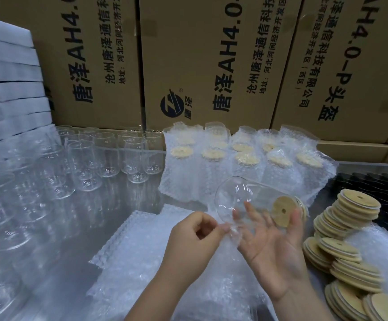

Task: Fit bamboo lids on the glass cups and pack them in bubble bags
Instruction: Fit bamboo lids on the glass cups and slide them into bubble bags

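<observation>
The glass cup [241, 195] lies on its side in the air above the bench [118, 200], base to the left. Its bamboo lid [283, 210] is seated in the mouth, on the right. Your right hand [276, 246] carries it palm up on straight, spread fingers, thumb beside the lid rim. Your left hand [195, 237] pinches the open edge of a bubble bag [231, 235] between thumb and fingers, just below the cup's base. Cup and bag mouth nearly touch.

The bag belongs to a flat pile of bubble bags [137, 246] beneath both hands. Packed cups [246, 163] stand in rows just behind. Bare cups [86, 165] crowd the left side. Stacked loose lids [350, 228] sit close on the right. Free bench shows only between the bare cups and the pile. Printed cartons [211, 66] wall off the far edge.
</observation>
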